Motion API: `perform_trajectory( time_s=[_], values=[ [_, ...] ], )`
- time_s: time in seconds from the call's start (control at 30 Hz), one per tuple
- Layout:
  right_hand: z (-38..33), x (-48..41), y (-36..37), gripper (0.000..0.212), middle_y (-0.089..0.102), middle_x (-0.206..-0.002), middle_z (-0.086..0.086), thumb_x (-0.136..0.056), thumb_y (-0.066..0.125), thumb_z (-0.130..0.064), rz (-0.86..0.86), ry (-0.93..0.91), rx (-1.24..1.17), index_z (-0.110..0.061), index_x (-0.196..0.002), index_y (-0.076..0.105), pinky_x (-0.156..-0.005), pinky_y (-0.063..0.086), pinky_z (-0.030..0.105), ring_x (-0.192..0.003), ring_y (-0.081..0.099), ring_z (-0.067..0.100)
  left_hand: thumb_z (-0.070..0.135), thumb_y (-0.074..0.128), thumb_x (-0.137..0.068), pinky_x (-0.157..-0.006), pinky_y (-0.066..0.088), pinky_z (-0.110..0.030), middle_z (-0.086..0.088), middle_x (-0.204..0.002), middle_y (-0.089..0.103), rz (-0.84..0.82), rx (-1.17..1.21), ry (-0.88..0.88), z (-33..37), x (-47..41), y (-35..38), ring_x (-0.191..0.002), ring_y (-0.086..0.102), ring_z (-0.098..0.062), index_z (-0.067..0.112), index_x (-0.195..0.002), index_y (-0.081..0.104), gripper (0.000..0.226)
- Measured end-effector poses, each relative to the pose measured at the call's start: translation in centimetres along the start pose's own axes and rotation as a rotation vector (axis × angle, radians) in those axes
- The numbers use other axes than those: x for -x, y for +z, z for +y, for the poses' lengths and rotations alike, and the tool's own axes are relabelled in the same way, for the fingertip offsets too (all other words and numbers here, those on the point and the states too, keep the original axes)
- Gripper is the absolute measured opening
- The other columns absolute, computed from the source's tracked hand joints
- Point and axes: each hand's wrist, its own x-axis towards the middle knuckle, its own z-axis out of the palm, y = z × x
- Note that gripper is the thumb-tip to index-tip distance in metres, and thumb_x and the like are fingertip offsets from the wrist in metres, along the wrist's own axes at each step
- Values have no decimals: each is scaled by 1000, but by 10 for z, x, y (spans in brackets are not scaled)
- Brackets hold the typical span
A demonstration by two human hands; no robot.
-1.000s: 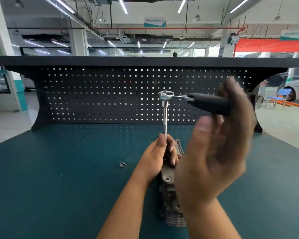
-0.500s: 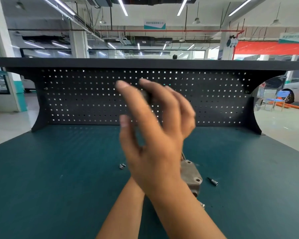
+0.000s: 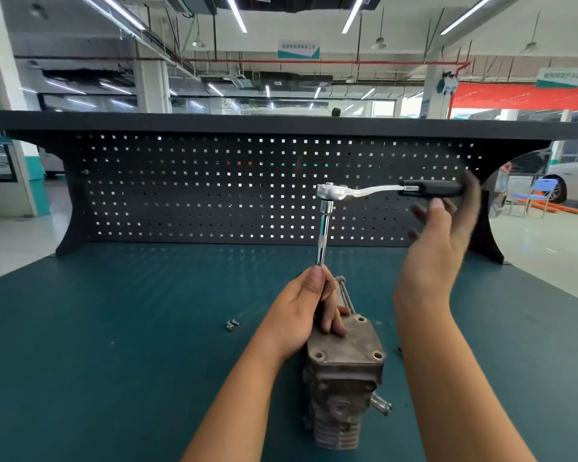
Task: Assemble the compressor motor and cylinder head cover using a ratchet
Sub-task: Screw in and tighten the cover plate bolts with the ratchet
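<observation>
On the teal worktop (image 3: 114, 345), backed by a dark pegboard (image 3: 181, 195), we see two small screws (image 3: 232, 325) lying loose to the left of the job. Beside them the left hand (image 3: 309, 308) curls its fingers round the lower end of an upright extension bar (image 3: 324, 235), whose foot is hidden behind the fingers at the far left corner of the cylinder head cover (image 3: 346, 345). The cover sits on top of the finned compressor body (image 3: 339, 411), which stands near the front of the worktop between the two forearms. The ratchet (image 3: 371, 191) caps the bar, its handle running level to the right. There the raised right hand (image 3: 437, 255), blurred, lays straight fingers against the black grip (image 3: 431, 189), thumb just beneath, not wrapped round it.
</observation>
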Motion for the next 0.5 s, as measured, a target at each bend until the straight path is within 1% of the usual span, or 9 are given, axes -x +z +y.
perform_trajectory(
  time_s=[0.03, 0.07, 0.17, 0.23, 0.27, 0.33, 0.37, 0.43, 0.5],
  values=[
    [5, -9, 3, 37, 56, -121, -9, -97, 38, -25, -52, 141, 28, -43, -129, 41, -100, 42, 37, -101, 60, 12, 44, 26, -91, -87, 54, -38, 6, -43, 42, -8, -6, 11, -1, -1, 0, -48, 56, -11, 12, -72, 38, 39],
    [11, -18, 9, 33, 60, -119, -10, -98, 37, -29, -122, 281, 46, -45, -127, 43, -98, 42, 41, -98, 62, 14, 43, 25, -92, -87, 53, -38, 6, -43, 42, -23, -11, 16, -1, -1, -1, -48, 56, -10, 12, -72, 37, 39],
    [24, -33, 31, 30, 69, -100, -8, -100, 39, -36, -377, 595, -54, -31, -128, 47, -85, 45, 41, -92, 64, 25, 42, 24, -92, -85, 53, -34, 6, -43, 43, -37, -18, 34, -2, -3, -2, -48, 56, -9, 12, -72, 37, 38],
    [26, -33, 41, 27, 68, -112, 1, -99, 41, -35, -494, 686, -151, -24, -123, 47, -89, 47, 46, -93, 68, 32, 41, 24, -93, -83, 54, -30, 6, -43, 43, -38, 1, 35, -1, -3, -2, -48, 56, -9, 12, -72, 36, 38],
    [26, -34, 43, 20, 65, -119, 5, -100, 42, -32, -515, 681, -184, -23, -117, 47, -89, 48, 47, -90, 69, 32, 41, 23, -93, -83, 54, -30, 6, -43, 43, -33, 9, 38, -1, -2, -1, -48, 56, -8, 12, -71, 36, 38],
    [23, -32, 40, 6, 64, -122, 11, -99, 42, -22, -437, 619, -308, -23, -104, 46, -78, 52, 37, -78, 70, 27, 42, 23, -93, -84, 53, -30, 6, -43, 43, -25, 7, 38, -1, -2, 0, -48, 56, -8, 12, -71, 36, 38],
    [21, -33, 35, 6, 65, -120, 12, -99, 42, -18, -376, 583, -378, -23, -101, 45, -75, 51, 35, -79, 68, 28, 43, 24, -92, -84, 53, -30, 6, -44, 42, -25, 16, 25, -1, -2, 0, -48, 56, -8, 12, -72, 36, 39],
    [9, -28, 23, 12, 68, -113, 10, -98, 41, -13, -260, 495, -519, -24, -103, 44, -78, 46, 37, -89, 63, 32, 45, 26, -90, -85, 53, -30, 7, -44, 42, -6, 33, 3, -1, -1, -2, -48, 56, -8, 12, -73, 38, 39],
    [-2, -10, 21, 17, 71, -105, 4, -98, 39, -12, -167, 298, -457, -26, -107, 42, -77, 45, 34, -90, 60, 29, 47, 28, -88, -83, 54, -29, 7, -44, 42, 18, 36, -14, 1, -1, -2, -48, 56, -9, 12, -73, 39, 40]
  ],
)
